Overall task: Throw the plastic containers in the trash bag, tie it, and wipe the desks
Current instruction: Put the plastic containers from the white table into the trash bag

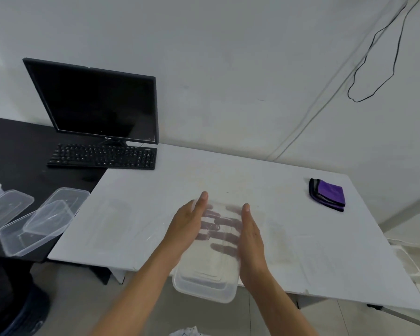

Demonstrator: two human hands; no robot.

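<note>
I hold a clear plastic container [204, 286] between both hands above the front edge of the white desk [252, 175]. My left hand [187, 224] grips its left side and my right hand [251, 236] grips its right side. The thumbs lie on top, and the fingers show through the plastic from underneath. Several more clear containers [46, 221] and lids lie on the black desk [15, 141] at the left. A folded purple cloth [327, 195] sits at the far right of the white desk. A bit of white plastic [184, 332] shows on the floor at the bottom edge.
A black monitor [95, 100] and keyboard [102, 156] stand at the back where the two desks meet. Faint outlines of clear plastic pieces [114, 221] lie on the white desk on both sides of my hands. A dark round object [22, 311] is on the floor at lower left.
</note>
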